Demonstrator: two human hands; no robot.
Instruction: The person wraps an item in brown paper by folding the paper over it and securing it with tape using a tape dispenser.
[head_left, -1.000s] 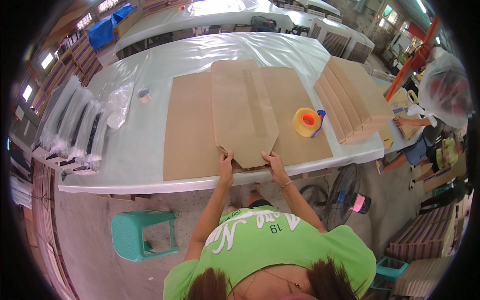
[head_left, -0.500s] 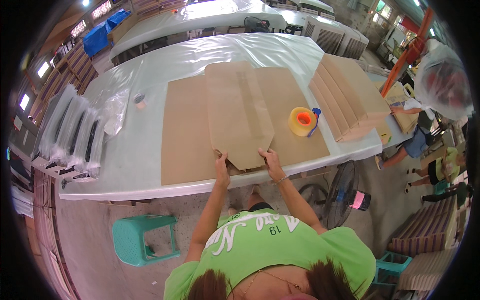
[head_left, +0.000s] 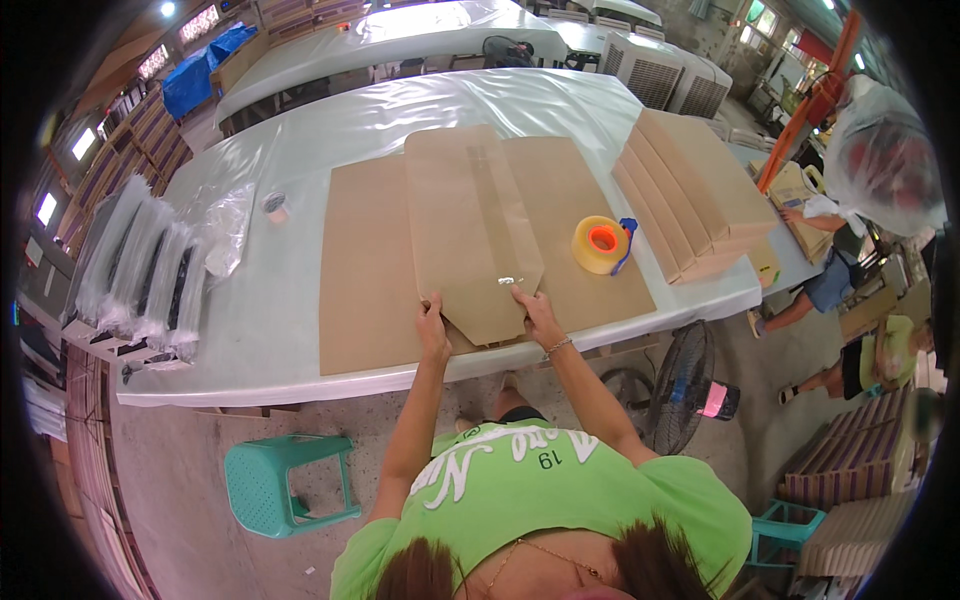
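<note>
A folded brown cardboard piece (head_left: 465, 220) with tapered ends lies in front of me, on top of a wider flat cardboard sheet (head_left: 362, 270). My left hand (head_left: 432, 332) is closed on its near left edge. On the near right side, my right hand (head_left: 538, 316) grips the same piece, thumb on top and fingers underneath. Just above that thumb a small shiny patch (head_left: 510, 281) catches the light; I cannot tell what it is. To the right, a roll of yellowish tape (head_left: 590, 262) with an orange core and a blue cutter rests on the sheet.
A stack of brown cartons (head_left: 690, 200) stands at the table's right. Plastic-wrapped bundles (head_left: 150, 270) lie at the left, near a small roll (head_left: 275, 208). Below the table edge are a green stool (head_left: 270, 485) and a black fan (head_left: 685, 390). Other people are at the far right.
My right hand has shifted slightly left and up the cardboard piece, my left hand slightly left. The shiny patch now shows by the right thumb. A person at the far right has moved.
</note>
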